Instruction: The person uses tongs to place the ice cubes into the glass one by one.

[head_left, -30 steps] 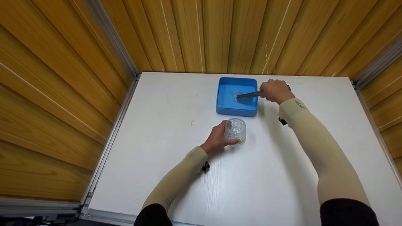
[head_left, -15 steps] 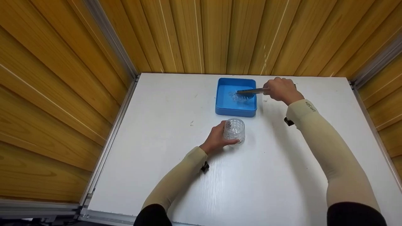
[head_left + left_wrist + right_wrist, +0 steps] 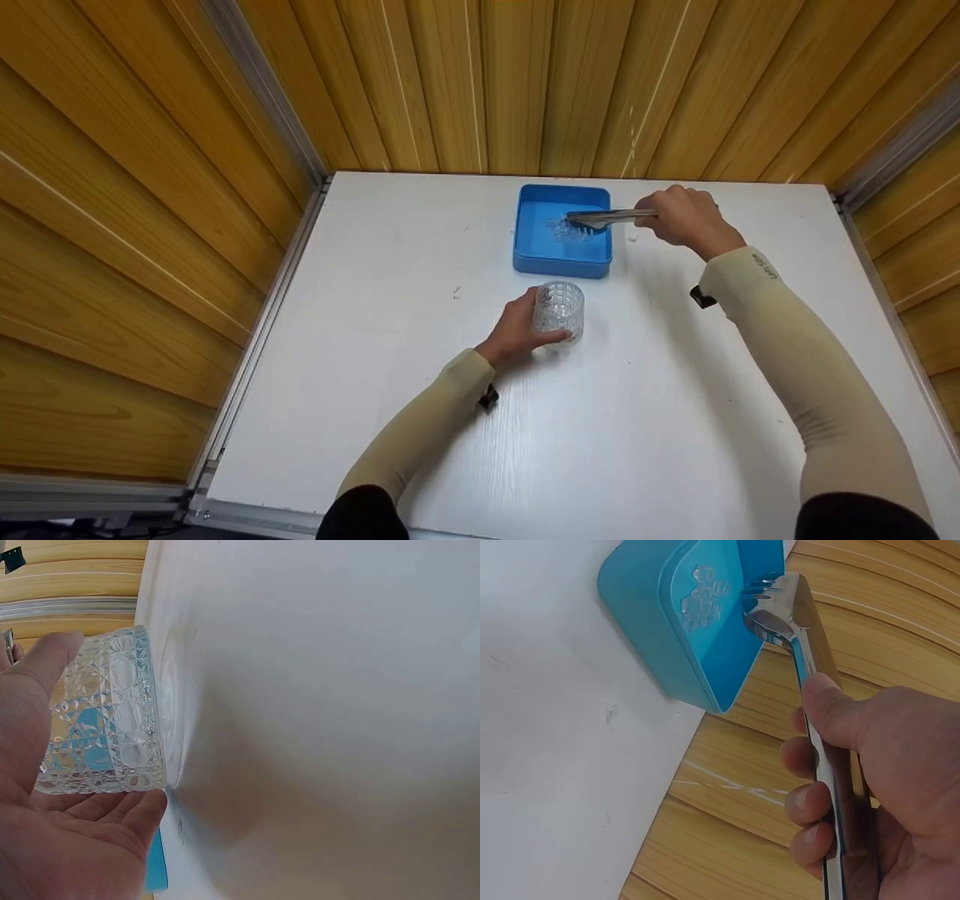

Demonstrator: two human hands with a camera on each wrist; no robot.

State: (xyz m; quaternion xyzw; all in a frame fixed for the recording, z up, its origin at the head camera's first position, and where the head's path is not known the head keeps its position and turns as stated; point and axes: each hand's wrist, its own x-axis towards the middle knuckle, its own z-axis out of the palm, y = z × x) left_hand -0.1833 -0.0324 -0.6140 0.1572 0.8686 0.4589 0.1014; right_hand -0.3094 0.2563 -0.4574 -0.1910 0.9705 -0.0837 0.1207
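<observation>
My left hand [image 3: 517, 328] grips a clear cut-glass tumbler [image 3: 560, 309] on the white table, thumb on the near side and fingers around the other. In the left wrist view the tumbler's textured wall [image 3: 124, 705] shows up close, its base at the tabletop. Metal serving tongs [image 3: 804, 660], one end a fork and the other a spoon, are held in my right hand [image 3: 686, 217]. Their tips hang over the right part of a blue square box [image 3: 562, 268]. Small clear ice-like pieces [image 3: 705, 598] lie in a heap on the box floor, left of the tips.
The blue box stands near the back edge of the white table [image 3: 375, 315], just behind the tumbler. Wood-patterned panels [image 3: 510, 90] rise behind and at both sides, with metal rails [image 3: 262, 300] along the table's left edge.
My right hand has shifted to the right, and the tongs have lifted and levelled out over the box. The left hand and the tumbler stay in place.
</observation>
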